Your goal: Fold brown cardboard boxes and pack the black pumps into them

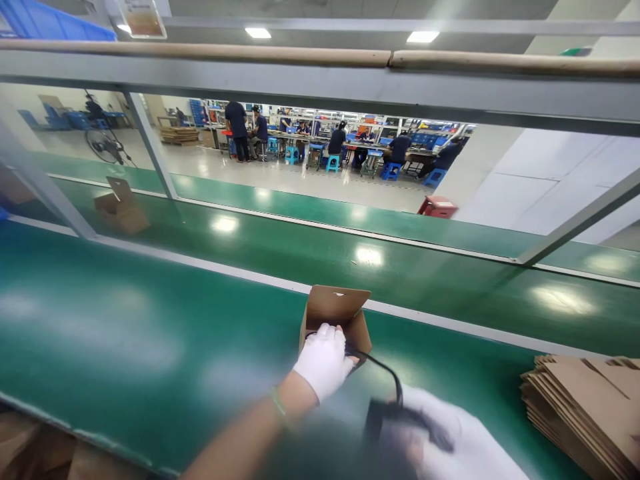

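Note:
A small brown cardboard box (336,313) stands open on the near green belt (150,333), its lid flap up. My left hand (324,361), in a white glove, is closed around the box's open end and touches a black cable (385,368) that runs out of it. The cable leads to a black block (387,427), blurred, which my gloved right hand (460,443) grips low at the frame's bottom edge.
A stack of flat brown cartons (585,407) lies at the right on the belt. Another open box (120,207) sits on the far belt at left. Metal frame bars (320,83) cross overhead. Several people work at benches across the floor (340,143).

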Demonstrator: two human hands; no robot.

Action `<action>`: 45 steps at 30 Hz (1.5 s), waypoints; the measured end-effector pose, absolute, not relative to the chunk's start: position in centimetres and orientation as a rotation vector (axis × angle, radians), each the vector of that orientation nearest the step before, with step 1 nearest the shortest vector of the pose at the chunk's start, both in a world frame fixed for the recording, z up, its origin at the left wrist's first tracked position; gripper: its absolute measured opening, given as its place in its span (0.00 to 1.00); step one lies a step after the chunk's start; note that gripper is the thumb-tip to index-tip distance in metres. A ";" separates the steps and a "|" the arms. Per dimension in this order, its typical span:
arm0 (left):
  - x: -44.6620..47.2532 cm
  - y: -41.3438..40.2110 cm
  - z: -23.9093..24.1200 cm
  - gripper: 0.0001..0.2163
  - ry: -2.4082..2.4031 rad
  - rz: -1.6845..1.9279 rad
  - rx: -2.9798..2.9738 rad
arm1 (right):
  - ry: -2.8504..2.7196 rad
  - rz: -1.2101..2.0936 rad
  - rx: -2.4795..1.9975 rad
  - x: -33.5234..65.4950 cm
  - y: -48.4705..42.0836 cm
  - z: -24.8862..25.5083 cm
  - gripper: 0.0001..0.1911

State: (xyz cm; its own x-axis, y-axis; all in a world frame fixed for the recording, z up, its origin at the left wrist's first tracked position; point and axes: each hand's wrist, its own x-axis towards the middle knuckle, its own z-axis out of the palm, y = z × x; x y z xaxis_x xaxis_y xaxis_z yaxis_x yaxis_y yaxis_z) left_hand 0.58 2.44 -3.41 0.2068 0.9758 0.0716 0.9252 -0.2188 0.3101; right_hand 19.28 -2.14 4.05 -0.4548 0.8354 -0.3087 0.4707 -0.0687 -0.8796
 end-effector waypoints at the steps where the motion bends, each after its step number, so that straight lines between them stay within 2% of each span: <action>1: 0.6 2.4 -3.3 0.28 1.826 0.377 2.258 | -1.706 1.524 -1.363 18.6 -1.3 4.3 0.27; 3: 0.7 2.5 -3.0 0.29 1.822 0.391 2.208 | -1.413 1.360 -1.306 17.1 0.6 4.1 0.32; 6: 0.8 2.5 -2.3 0.29 1.820 0.411 2.109 | -1.308 0.949 -1.403 15.7 2.9 2.9 0.28; 9: 0.8 2.5 -1.7 0.26 1.839 0.415 2.036 | -1.620 0.386 -1.493 15.3 3.8 0.9 0.22; 13: 0.8 2.6 -1.9 0.24 1.835 0.427 2.112 | -2.243 -0.473 -1.328 14.6 3.8 -0.2 0.16; 16: 1.1 2.6 -2.8 0.24 1.850 0.429 2.174 | -2.617 -0.747 -1.291 12.2 4.4 0.7 0.18; 24: 0.0 -0.2 -4.2 0.25 1.779 0.723 2.182 | -3.100 -0.545 -1.100 7.4 8.3 1.3 0.11; 26: -0.7 -1.0 -4.6 0.23 1.741 0.737 2.306 | -3.109 -0.477 -1.092 8.3 8.3 0.8 0.12; 32: -1.3 -1.2 -6.6 0.19 1.800 0.775 2.596 | -2.994 0.034 -1.239 11.6 6.4 2.0 0.16; 36: -1.2 -1.0 -6.1 0.17 1.787 0.808 2.585 | -3.029 0.285 -1.352 11.7 6.2 2.6 0.13; 38: -1.2 -1.0 -5.6 0.16 1.776 0.814 2.555 | -3.061 0.338 -1.392 11.2 7.1 2.2 0.14; 41: -1.1 -0.9 -5.3 0.16 1.751 0.872 2.564 | -3.180 0.365 -1.321 9.7 9.2 1.8 0.20; 45: -0.9 -0.6 -6.1 0.15 1.794 0.936 2.640 | -3.477 0.405 -1.108 7.2 11.8 2.4 0.20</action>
